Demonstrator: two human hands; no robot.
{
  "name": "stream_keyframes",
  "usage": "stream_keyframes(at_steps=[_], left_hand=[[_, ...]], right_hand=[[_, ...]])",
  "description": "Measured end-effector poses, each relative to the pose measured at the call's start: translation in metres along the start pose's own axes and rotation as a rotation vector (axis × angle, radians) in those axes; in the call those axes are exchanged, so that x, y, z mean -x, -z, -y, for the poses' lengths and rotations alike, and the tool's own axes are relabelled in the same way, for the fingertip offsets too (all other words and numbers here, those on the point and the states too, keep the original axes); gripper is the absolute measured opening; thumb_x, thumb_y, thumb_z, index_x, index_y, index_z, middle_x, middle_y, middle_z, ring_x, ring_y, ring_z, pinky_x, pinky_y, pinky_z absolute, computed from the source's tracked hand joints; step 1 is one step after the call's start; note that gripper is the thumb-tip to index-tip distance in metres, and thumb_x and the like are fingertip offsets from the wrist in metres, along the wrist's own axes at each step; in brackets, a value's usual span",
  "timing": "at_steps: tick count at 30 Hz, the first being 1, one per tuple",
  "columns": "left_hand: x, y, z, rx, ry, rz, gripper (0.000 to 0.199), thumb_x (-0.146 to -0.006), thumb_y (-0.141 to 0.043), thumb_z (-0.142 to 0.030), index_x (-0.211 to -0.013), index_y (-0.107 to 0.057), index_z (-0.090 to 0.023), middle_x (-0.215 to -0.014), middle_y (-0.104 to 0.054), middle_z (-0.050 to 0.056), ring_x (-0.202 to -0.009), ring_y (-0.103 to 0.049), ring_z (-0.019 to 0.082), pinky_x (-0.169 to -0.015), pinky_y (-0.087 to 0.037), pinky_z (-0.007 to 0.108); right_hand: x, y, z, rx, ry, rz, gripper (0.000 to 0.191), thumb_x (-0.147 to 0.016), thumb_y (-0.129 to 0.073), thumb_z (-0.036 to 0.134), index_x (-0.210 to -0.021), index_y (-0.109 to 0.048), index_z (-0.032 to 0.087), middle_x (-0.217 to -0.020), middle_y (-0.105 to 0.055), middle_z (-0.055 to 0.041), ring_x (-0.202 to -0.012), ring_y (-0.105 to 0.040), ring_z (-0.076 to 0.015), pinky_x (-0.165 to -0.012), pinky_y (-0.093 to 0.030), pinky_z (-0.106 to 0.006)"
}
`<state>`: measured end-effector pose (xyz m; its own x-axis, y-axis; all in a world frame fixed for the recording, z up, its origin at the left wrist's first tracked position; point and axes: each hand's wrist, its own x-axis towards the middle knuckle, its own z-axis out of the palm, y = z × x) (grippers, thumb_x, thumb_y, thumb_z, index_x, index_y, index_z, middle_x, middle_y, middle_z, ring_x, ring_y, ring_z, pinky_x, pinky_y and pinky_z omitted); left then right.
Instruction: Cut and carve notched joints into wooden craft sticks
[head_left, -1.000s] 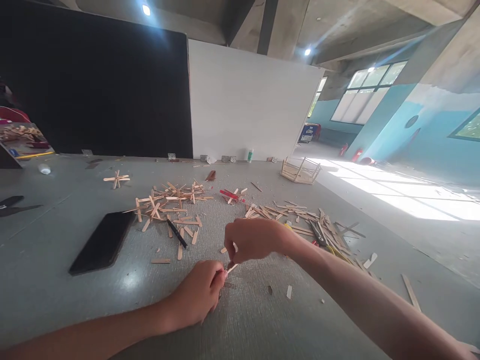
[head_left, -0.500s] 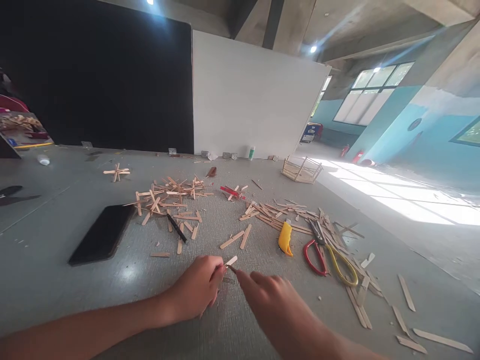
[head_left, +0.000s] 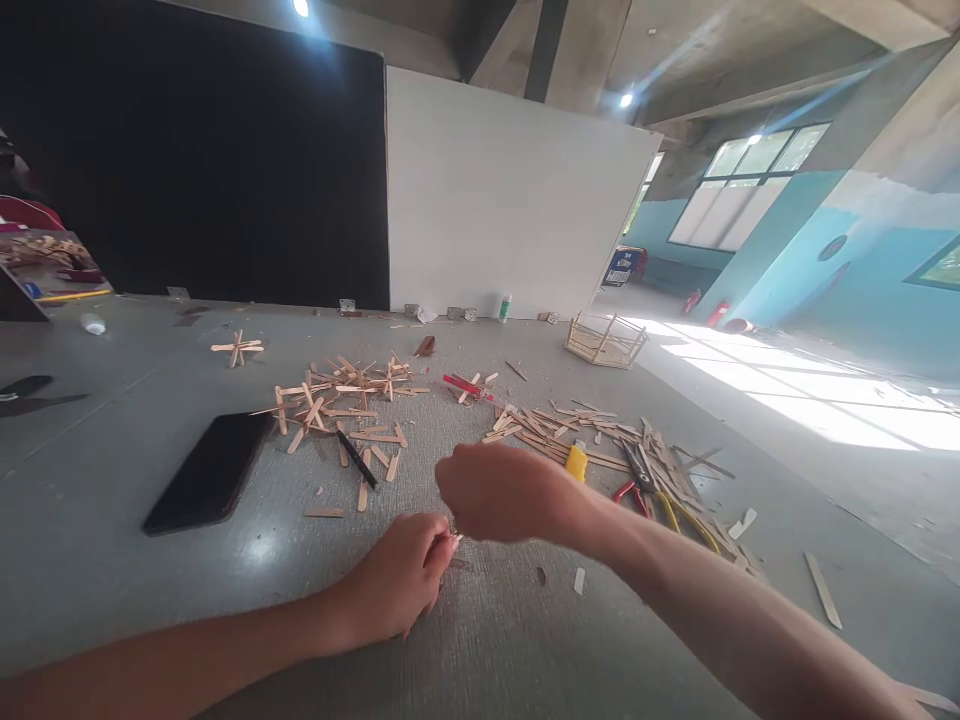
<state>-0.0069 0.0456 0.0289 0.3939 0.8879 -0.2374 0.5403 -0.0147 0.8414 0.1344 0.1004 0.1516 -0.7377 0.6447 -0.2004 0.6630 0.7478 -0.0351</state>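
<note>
My left hand (head_left: 416, 570) is closed low in the middle, pinching a small wooden stick (head_left: 459, 537) of which only a pale tip shows. Just above and right of it, my right hand (head_left: 495, 492) is bent over with its back to the camera; its fingers are hidden behind the hand. Two small wooden pieces lie on the grey table below my right forearm, one of them a pale piece (head_left: 579, 581). Behind the right wrist, a yellow cutter (head_left: 576, 462) and scissors (head_left: 639, 466) are partly covered.
A phone (head_left: 210, 472) lies at the left, a black pen (head_left: 356, 460) beside piled sticks (head_left: 352, 380). More sticks (head_left: 540, 428) spread rightward. A stick frame (head_left: 606, 342), a star-shaped stick piece (head_left: 237, 348) and a green-white tube (head_left: 504, 308) stand farther back.
My right hand has moved up and turned over, now covering part of the cutter and scissors. Two small wood pieces now show below the right forearm. My left hand stays nearly in place.
</note>
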Motion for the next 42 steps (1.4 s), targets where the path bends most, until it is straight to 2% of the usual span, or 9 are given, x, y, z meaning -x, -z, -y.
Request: stream_keyframes(at_steps=[4, 8, 15, 19, 22, 26, 30, 37, 42], left_hand=[[0.0, 0.001, 0.0, 0.009, 0.002, 0.014, 0.028, -0.103, -0.035, -0.035, -0.078, -0.041, -0.023, -0.045, -0.042, -0.01, -0.027, -0.032, 0.007, -0.026, -0.024, 0.014], [0.002, 0.003, -0.003, 0.032, 0.006, 0.02, 0.029, -0.103, -0.036, -0.036, -0.076, -0.039, -0.024, -0.046, -0.042, -0.01, -0.027, -0.031, 0.006, -0.027, -0.024, 0.015], [0.001, -0.002, -0.001, 0.088, 0.023, -0.008, 0.037, -0.104, -0.033, -0.045, -0.076, -0.041, -0.023, -0.049, -0.047, -0.008, -0.029, -0.035, 0.007, -0.029, -0.026, 0.016], [0.003, -0.005, -0.001, 0.096, 0.042, -0.022, 0.042, -0.102, -0.034, -0.059, -0.079, -0.041, -0.024, -0.05, -0.043, -0.009, -0.031, -0.036, 0.008, -0.028, -0.024, 0.017], [0.009, -0.005, -0.005, 0.116, -0.014, -0.044, 0.043, -0.103, -0.034, -0.062, -0.084, -0.042, -0.024, -0.052, -0.04, -0.01, -0.035, -0.036, 0.009, -0.034, -0.024, 0.019], [0.019, -0.002, -0.009, 0.126, -0.235, -0.026, 0.038, -0.107, -0.036, -0.053, -0.085, -0.041, -0.023, -0.06, -0.033, -0.01, -0.051, -0.031, 0.009, -0.048, -0.026, 0.022], [0.025, -0.001, -0.007, 0.122, -0.331, -0.001, 0.028, -0.109, -0.037, -0.044, -0.093, -0.045, -0.022, -0.062, -0.032, -0.009, -0.052, -0.03, 0.01, -0.05, -0.027, 0.023], [0.031, -0.003, 0.003, -0.037, -0.434, -0.057, 0.012, -0.106, -0.044, -0.031, -0.101, -0.051, -0.023, -0.067, -0.048, -0.006, -0.055, -0.044, 0.011, -0.06, -0.039, 0.023], [0.032, 0.0, 0.0, -0.106, -0.504, -0.11, 0.011, -0.105, -0.044, -0.027, -0.099, -0.052, -0.024, -0.063, -0.047, -0.006, -0.053, -0.045, 0.011, -0.056, -0.041, 0.021]], right_hand=[[-0.019, 0.015, -0.013, -0.053, 0.006, 0.196, 0.008, -0.07, -0.078, 0.014, -0.063, -0.074, 0.015, -0.055, -0.063, 0.0, -0.046, -0.047, -0.0096, -0.047, -0.029, -0.025], [0.004, 0.006, -0.021, -0.143, -0.058, 0.134, 0.009, -0.082, -0.071, 0.018, -0.077, -0.079, 0.018, -0.065, -0.068, -0.0013, -0.056, -0.056, -0.0113, -0.051, -0.031, -0.024], [0.073, -0.069, -0.013, -0.331, -0.219, -0.141, 0.028, -0.099, -0.048, 0.016, -0.111, -0.073, 0.024, -0.089, -0.074, -0.0058, -0.072, -0.069, -0.0146, -0.06, -0.04, -0.023], [0.085, -0.119, -0.018, -0.365, -0.155, -0.354, 0.028, -0.099, -0.047, 0.014, -0.109, -0.071, 0.021, -0.083, -0.074, -0.0036, -0.072, -0.07, -0.0157, -0.063, -0.045, -0.023], [0.083, -0.139, -0.024, -0.327, -0.091, -0.471, 0.027, -0.1, -0.045, 0.015, -0.11, -0.069, 0.017, -0.082, -0.073, -0.0062, -0.073, -0.069, -0.0174, -0.067, -0.047, -0.026], [0.084, -0.145, -0.025, -0.282, 0.027, -0.646, 0.027, -0.105, -0.041, 0.017, -0.107, -0.068, 0.014, -0.074, -0.068, -0.0051, -0.065, -0.063, -0.0166, -0.062, -0.045, -0.028], [0.086, -0.146, -0.023, -0.313, 0.126, -0.77, 0.021, -0.106, -0.043, 0.015, -0.113, -0.063, 0.013, -0.073, -0.063, -0.0031, -0.063, -0.058, -0.0158, -0.058, -0.044, -0.028], [0.087, -0.145, -0.025, -0.4, 0.188, -0.78, 0.019, -0.102, -0.053, 0.01, -0.119, -0.06, 0.014, -0.082, -0.063, -0.005, -0.072, -0.055, -0.0166, -0.064, -0.045, -0.03], [0.09, -0.143, -0.025, -0.458, 0.223, -0.743, 0.021, -0.098, -0.056, 0.005, -0.117, -0.06, 0.014, -0.084, -0.062, -0.0051, -0.073, -0.049, -0.0163, -0.064, -0.043, -0.03]])
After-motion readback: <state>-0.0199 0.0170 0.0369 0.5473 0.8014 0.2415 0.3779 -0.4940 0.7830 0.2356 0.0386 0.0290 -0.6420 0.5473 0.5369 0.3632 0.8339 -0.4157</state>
